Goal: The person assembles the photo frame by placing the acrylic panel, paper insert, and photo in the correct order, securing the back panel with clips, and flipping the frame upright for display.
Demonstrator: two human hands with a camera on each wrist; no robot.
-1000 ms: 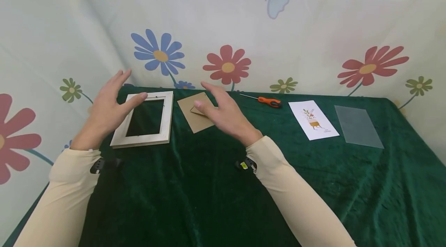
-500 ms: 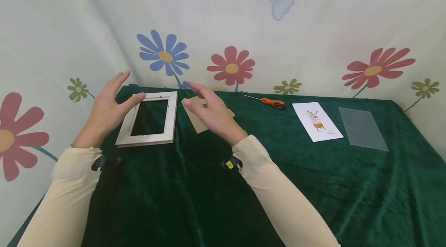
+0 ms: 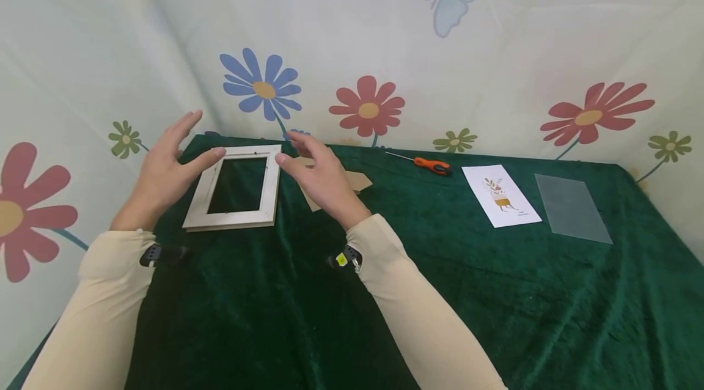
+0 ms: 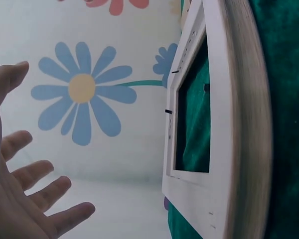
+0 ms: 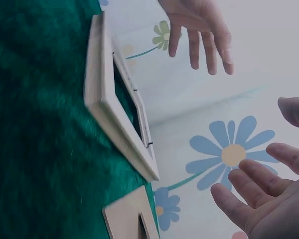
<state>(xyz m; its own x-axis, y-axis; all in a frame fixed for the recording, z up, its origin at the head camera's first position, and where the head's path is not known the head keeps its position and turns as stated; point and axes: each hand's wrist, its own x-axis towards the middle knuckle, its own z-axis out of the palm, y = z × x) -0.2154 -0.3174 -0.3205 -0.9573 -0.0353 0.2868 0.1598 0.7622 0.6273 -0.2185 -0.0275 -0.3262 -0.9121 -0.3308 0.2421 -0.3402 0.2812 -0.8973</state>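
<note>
One hollow white frame (image 3: 239, 219)

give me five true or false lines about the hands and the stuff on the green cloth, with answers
1. The white frame lies left of the brown board. True.
2. The printed card lies between the screwdriver and the clear sheet. True.
3. The board covers the frame's opening. False: the green cloth shows through it.
4. The left hand and the right hand hold nothing. True.
5. The clear sheet lies inside the frame. False: it lies right of the card.
</note>
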